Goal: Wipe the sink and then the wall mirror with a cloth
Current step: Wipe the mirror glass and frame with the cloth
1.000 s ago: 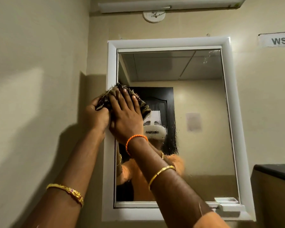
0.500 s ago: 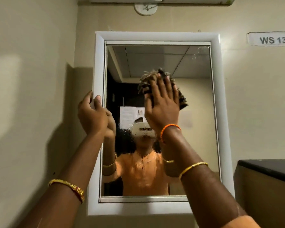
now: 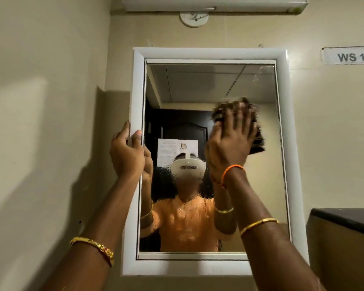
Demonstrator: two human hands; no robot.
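A white-framed wall mirror (image 3: 210, 54) hangs on the beige wall straight ahead. My right hand (image 3: 229, 141) presses a dark, frayed cloth (image 3: 257, 141) flat against the glass at its right middle, fingers spread and blurred with motion. Water droplets streak the lower glass. My left hand (image 3: 126, 154) grips the mirror's left frame edge at mid height, thumb on the front of the frame. The sink is out of view.
A dark countertop (image 3: 345, 219) juts in at the lower right. A tube light (image 3: 214, 5) and a round fitting (image 3: 193, 17) sit above the mirror. A label reading WS 13 (image 3: 353, 56) is on the right wall. The left wall meets the mirror wall in a corner.
My right hand has swept the cloth from the mirror's left edge across to the right side of the glass. My left hand let go of the cloth and took the left frame.
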